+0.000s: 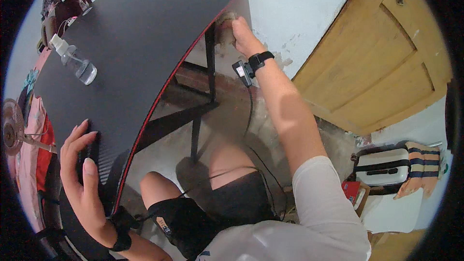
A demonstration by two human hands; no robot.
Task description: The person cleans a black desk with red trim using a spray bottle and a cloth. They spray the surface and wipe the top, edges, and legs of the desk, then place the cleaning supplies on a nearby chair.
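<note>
My left hand (pixel 81 174) rests on edge at the near left end of the black tabletop (pixel 145 36), its fingers apart and holding nothing. Beyond it, near the far left edge, a clear spray bottle (pixel 80 66) with a white pump stands on the top, part filled with clear liquid. My right hand (pixel 246 38) reaches past the table's red-trimmed edge, close to its far right corner. Its fingers look curled, but their tips are hidden, so what it holds or touches cannot be made out. Each wrist wears a black strap; a small black device (pixel 242 73) with a cable hangs at the right one.
Black metal table legs (pixel 210 65) stand under the top. Cables (pixel 266 166) run past my legs. A yellow wooden door (pixel 377 58) is at the right, above a white suitcase (pixel 382 166) and a white stool or board (pixel 393 212). A fan (pixel 12 127) stands far left.
</note>
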